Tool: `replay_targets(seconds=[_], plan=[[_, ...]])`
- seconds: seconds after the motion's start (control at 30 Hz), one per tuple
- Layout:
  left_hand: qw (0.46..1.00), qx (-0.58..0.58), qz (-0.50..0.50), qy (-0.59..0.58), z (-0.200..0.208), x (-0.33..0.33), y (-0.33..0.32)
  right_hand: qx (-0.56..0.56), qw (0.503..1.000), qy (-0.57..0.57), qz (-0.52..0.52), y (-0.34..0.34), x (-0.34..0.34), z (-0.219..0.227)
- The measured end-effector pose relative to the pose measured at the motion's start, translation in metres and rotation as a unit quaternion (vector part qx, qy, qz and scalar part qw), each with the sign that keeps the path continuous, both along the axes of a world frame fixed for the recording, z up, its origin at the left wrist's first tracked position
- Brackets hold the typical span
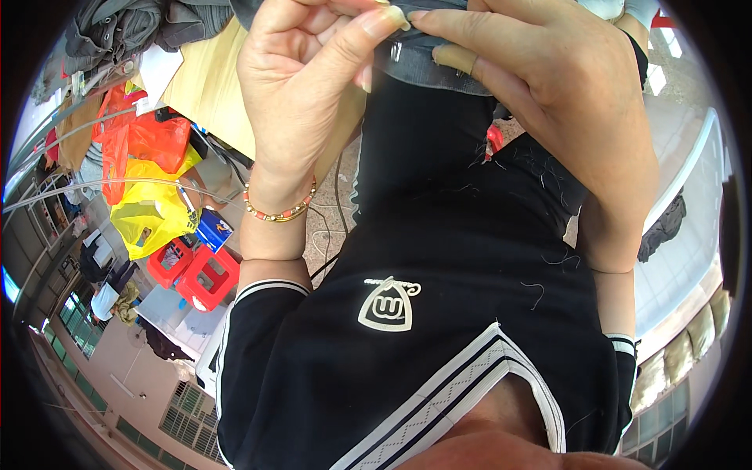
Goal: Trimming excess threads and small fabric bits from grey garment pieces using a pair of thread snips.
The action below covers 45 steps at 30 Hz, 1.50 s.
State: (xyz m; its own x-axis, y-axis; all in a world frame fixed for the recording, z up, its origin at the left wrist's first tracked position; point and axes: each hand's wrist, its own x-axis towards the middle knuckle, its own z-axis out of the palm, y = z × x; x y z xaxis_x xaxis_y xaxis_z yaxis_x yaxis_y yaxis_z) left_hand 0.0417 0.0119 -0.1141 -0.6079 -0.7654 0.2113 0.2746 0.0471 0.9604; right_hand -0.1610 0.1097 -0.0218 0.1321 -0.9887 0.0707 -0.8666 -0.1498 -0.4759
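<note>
The view's top edge crops the grey cloth [421, 69], whose shape is uncertain.

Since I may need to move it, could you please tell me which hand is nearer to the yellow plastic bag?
Left. The left hand is to the right of the yellow plastic bag; the right hand is farther off on that side, beyond the left.

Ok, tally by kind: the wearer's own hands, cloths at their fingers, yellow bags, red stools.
Hands (left hand, right hand): 2
Grey cloth: 1
Yellow bag: 1
Red stools: 2
Total: 6
</note>
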Motion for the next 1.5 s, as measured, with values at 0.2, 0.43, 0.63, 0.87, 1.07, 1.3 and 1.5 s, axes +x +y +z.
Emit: replay_targets(seconds=[0.2,0.43,0.63,0.87,1.07,1.3,1.5], plan=[[1.0,0.023,-0.017,0.007,0.025,0.001,0.009,-0.112,0.985,-0.131,-0.004,0.014,-0.032,-0.031],[0.86,-0.451,0.064,-0.23,0.034,-0.019,0.021,-0.141,0.96,-0.207,-0.122,0.05,-0.074,-0.052],[0.788,-0.527,0.075,-0.311,0.032,-0.039,0.037,-0.115,0.952,-0.233,-0.159,0.067,-0.072,-0.064],[0.753,-0.6,0.128,-0.238,0.007,-0.035,0.037,-0.086,0.925,-0.341,-0.143,0.077,-0.067,-0.068],[0.763,-0.598,0.122,-0.216,0.002,-0.033,0.035,-0.096,0.916,-0.375,-0.107,0.079,-0.061,-0.093],[0.814,-0.522,0.11,-0.229,0.014,-0.031,0.043,-0.13,0.918,-0.371,-0.054,0.074,-0.058,-0.106],[0.819,-0.499,0.106,-0.262,0.021,-0.026,0.046,-0.163,0.925,-0.342,-0.032,0.067,-0.055,-0.109]])
